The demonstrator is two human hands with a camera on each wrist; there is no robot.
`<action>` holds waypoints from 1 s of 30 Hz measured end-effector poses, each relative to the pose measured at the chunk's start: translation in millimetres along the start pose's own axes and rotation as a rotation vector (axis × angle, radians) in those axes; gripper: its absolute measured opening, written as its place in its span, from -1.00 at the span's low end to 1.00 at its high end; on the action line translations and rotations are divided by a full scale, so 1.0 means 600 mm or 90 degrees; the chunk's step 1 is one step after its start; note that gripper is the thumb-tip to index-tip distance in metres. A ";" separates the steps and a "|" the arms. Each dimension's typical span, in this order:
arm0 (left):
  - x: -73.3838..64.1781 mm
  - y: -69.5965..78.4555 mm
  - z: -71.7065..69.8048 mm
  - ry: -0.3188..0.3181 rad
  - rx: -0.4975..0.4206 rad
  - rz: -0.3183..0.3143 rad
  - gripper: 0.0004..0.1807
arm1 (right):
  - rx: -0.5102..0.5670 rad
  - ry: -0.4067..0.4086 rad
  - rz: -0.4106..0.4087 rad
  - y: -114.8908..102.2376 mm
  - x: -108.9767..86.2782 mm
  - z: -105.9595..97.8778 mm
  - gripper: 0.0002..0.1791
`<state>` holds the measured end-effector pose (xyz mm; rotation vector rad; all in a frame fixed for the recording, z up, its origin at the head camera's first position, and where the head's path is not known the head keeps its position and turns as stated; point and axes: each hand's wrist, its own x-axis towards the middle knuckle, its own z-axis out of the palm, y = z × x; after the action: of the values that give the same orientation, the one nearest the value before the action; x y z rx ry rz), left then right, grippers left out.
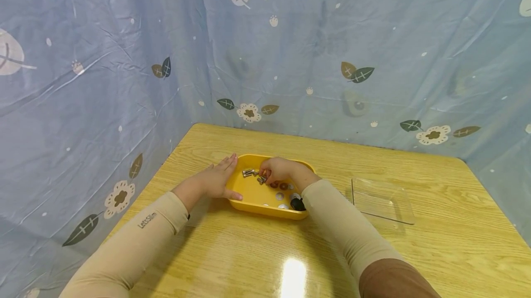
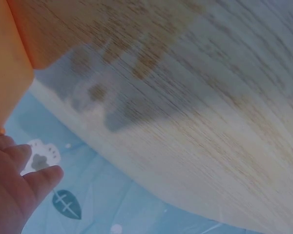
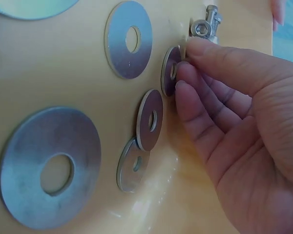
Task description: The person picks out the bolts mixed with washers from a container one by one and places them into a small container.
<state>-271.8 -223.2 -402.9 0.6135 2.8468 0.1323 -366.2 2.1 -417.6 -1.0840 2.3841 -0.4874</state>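
Note:
A yellow tray (image 1: pixel 249 199) stands on the table with bolts and washers in it. My left hand (image 1: pixel 213 182) rests against its left end, fingers spread along the rim and thumb at the near corner. In the left wrist view, the fingers (image 2: pixel 44 178) sit close to the tray's outer wall (image 2: pixel 10 73). Inside the tray, my right hand (image 1: pixel 278 169) reaches down with bent fingers among bolts (image 1: pixel 248 173). In the right wrist view, its fingertips are right at the edge of a washer (image 3: pixel 168 73), the thumb beside bolts (image 3: pixel 201 28); I cannot tell whether they pinch anything.
Several more washers (image 3: pixel 49 126) lie flat at the tray's right side, near a black object (image 1: pixel 297 204) partly behind the right sleeve. A clear plastic container (image 1: pixel 381 201) stands right of the tray on the wooden table (image 1: pixel 232 252). Blue patterned curtains (image 1: pixel 290 49) hang behind and left.

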 end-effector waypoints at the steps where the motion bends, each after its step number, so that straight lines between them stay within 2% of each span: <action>1: 0.000 0.000 0.000 -0.001 0.000 0.000 0.26 | 0.013 -0.004 0.001 0.002 0.000 0.001 -0.70; 8: 0.005 0.005 -0.006 0.001 0.006 0.003 0.27 | 0.033 0.005 0.006 0.007 -0.005 -0.001 -0.80; 13: 0.006 0.008 -0.006 0.002 0.004 0.008 0.26 | 0.074 0.004 0.013 0.008 -0.011 0.002 -0.88; 18: 0.001 0.011 -0.002 -0.006 -0.003 0.007 0.26 | 0.035 -0.001 0.012 0.003 -0.013 0.003 -0.90; 20: -0.001 0.012 -0.002 -0.008 -0.004 0.006 0.26 | 0.026 0.001 0.013 -0.001 -0.016 -0.002 -0.90; 26: -0.002 0.009 -0.002 -0.004 0.001 0.008 0.26 | 0.076 0.033 0.009 -0.014 -0.027 -0.031 -0.88; 30: -0.002 0.007 -0.002 -0.001 0.002 0.005 0.26 | 0.090 0.047 -0.012 -0.019 -0.037 -0.050 -0.88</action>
<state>-269.6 -220.0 -401.1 0.6246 2.8446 0.1280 -363.1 15.9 -381.1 -1.0428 2.3638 -0.7033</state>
